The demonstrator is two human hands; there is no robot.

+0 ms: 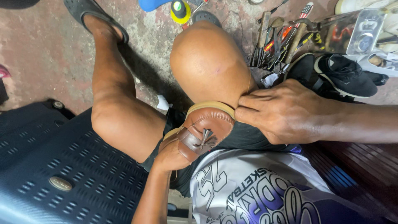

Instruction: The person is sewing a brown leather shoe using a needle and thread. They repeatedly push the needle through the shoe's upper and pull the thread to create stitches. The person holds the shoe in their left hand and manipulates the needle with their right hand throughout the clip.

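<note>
Left hand (172, 155) is gripping the brown loafer (203, 128) from underneath; right hand (286, 112) is pinching its far edge, thread (249, 81) trailing—stitching looks partway through.

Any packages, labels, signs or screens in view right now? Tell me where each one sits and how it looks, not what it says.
Oval badge: small, tan, on the dark blue ribbed case at lower left.
Clear plastic package: top right beside the tools, rectangular, glossy, round item inside.
Round container: top centre on the floor, yellow with black-and-green top.
No signs or screens.
</note>
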